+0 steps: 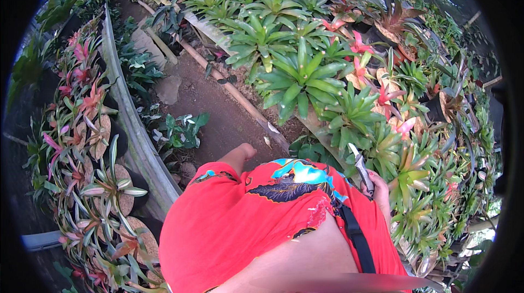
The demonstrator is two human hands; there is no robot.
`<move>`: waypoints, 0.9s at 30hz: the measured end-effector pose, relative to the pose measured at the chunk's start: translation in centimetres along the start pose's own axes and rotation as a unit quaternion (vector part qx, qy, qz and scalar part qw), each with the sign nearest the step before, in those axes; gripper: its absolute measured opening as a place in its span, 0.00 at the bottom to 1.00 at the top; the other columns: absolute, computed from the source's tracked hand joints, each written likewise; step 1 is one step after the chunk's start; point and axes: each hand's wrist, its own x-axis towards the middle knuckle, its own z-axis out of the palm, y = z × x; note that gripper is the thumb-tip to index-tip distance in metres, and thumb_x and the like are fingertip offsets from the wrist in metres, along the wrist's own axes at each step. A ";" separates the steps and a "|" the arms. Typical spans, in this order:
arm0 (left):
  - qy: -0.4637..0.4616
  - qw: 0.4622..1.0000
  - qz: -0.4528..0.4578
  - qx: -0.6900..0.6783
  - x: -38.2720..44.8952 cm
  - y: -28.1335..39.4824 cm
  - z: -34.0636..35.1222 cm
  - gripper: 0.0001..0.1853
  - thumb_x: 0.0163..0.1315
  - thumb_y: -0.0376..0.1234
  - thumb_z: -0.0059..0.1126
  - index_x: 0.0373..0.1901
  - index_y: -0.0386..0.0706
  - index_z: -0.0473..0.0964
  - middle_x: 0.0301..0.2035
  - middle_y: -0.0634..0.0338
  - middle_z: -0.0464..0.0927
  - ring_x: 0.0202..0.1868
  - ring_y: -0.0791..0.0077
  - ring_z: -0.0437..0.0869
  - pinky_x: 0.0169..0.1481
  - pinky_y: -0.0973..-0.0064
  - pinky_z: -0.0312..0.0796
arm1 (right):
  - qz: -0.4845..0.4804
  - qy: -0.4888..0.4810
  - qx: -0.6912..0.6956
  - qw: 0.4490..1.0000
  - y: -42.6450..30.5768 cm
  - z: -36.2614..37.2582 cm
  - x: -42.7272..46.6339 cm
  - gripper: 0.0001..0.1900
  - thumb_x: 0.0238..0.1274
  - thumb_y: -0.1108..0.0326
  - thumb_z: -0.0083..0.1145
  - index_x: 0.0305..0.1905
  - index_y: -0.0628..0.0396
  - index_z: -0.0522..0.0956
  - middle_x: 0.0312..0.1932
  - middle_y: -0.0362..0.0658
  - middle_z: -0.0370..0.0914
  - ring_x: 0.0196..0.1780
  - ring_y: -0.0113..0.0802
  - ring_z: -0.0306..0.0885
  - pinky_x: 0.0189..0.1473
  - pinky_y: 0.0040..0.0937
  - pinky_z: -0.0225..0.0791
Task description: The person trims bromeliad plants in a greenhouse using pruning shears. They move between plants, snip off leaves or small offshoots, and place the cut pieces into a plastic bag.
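Observation:
My right hand [380, 190] grips a pair of pruning shears [361, 167] at my right side. The metal blades point up and away from me, beside the green bromeliads [348, 115] along the bed's edge. My left hand [247, 151] shows only in part beyond the red sleeve, above the dirt path; its fingers are not clear, and I see nothing held in it. Closest ahead is a large green bromeliad [302, 78] with broad, glossy leaves. I wear a red patterned garment [229, 219] with a black strap [358, 237] across it.
Potted pink and striped bromeliads [118, 188] crowd the left, behind a curved grey edging [123, 88]. A pole [217, 74] lies along the dirt path [184, 100]. A leafy plant [184, 127] grows low on the path. More potted bromeliads [389, 27] stand at far right.

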 end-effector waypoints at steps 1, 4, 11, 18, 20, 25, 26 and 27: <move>0.014 1.000 -0.006 -0.010 -0.3 -1.1 -1.1 0.25 0.64 0.45 0.39 0.20 0.37 0.78 0.20 0.52 0.79 0.25 0.59 0.81 0.40 0.64 0.74 | 0.003 0.005 0.014 1.000 -0.2 0.9 0.7 0.23 0.63 0.57 0.43 0.54 0.66 0.70 0.16 0.45 0.70 0.09 0.24 0.55 0.14 0.19 0.50; 0.063 0.997 0.021 0.035 0.4 -4.1 -3.1 0.26 0.64 0.46 0.38 0.18 0.36 0.77 0.18 0.52 0.78 0.21 0.62 0.79 0.36 0.66 0.73 | 0.002 -0.027 0.028 0.999 0.4 2.1 2.5 0.22 0.63 0.58 0.44 0.54 0.66 0.72 0.19 0.45 0.71 0.13 0.25 0.60 0.18 0.19 0.55; 0.037 0.991 -0.080 -0.097 1.8 -3.6 -2.1 0.24 0.61 0.47 0.44 0.28 0.37 0.81 0.27 0.50 0.81 0.32 0.60 0.83 0.43 0.66 0.73 | 0.020 0.032 -0.022 0.999 1.8 0.0 5.7 0.22 0.61 0.61 0.46 0.53 0.67 0.74 0.39 0.43 0.78 0.34 0.27 0.74 0.38 0.20 0.65; -0.012 0.998 0.034 0.043 0.3 1.0 -2.9 0.19 0.56 0.42 0.49 0.44 0.42 0.80 0.48 0.47 0.77 0.51 0.58 0.79 0.56 0.67 0.69 | 0.021 -0.072 0.067 0.995 -3.3 0.6 9.3 0.23 0.63 0.58 0.42 0.56 0.63 0.67 0.18 0.43 0.69 0.10 0.25 0.56 0.14 0.22 0.52; 0.036 0.998 0.024 0.050 -0.6 2.2 -4.5 0.20 0.59 0.42 0.44 0.46 0.42 0.78 0.50 0.47 0.76 0.52 0.57 0.78 0.57 0.66 0.69 | 0.016 -0.127 0.098 0.987 -4.8 1.2 10.2 0.22 0.63 0.58 0.41 0.57 0.60 0.65 0.17 0.42 0.67 0.10 0.25 0.56 0.12 0.22 0.51; 0.100 0.995 0.012 0.003 -2.6 3.6 -8.3 0.22 0.63 0.42 0.36 0.48 0.42 0.77 0.52 0.48 0.74 0.53 0.57 0.76 0.58 0.64 0.68 | 0.036 -0.122 0.128 0.984 -6.7 2.6 12.1 0.22 0.62 0.58 0.41 0.58 0.57 0.65 0.16 0.42 0.66 0.10 0.26 0.55 0.12 0.23 0.50; 0.106 0.994 0.012 0.014 -2.5 3.3 -9.1 0.22 0.63 0.42 0.37 0.47 0.42 0.77 0.52 0.48 0.74 0.53 0.58 0.76 0.58 0.65 0.68 | 0.035 -0.122 0.124 0.984 -6.9 3.0 12.5 0.22 0.62 0.58 0.41 0.58 0.57 0.65 0.16 0.42 0.66 0.10 0.26 0.55 0.12 0.23 0.50; 0.112 0.993 0.018 0.032 -1.9 3.0 -10.1 0.22 0.63 0.42 0.37 0.47 0.41 0.77 0.52 0.48 0.74 0.54 0.58 0.76 0.58 0.65 0.68 | 0.031 -0.114 0.126 0.985 -7.0 3.5 13.0 0.22 0.62 0.59 0.41 0.58 0.57 0.65 0.16 0.42 0.66 0.10 0.26 0.55 0.12 0.23 0.50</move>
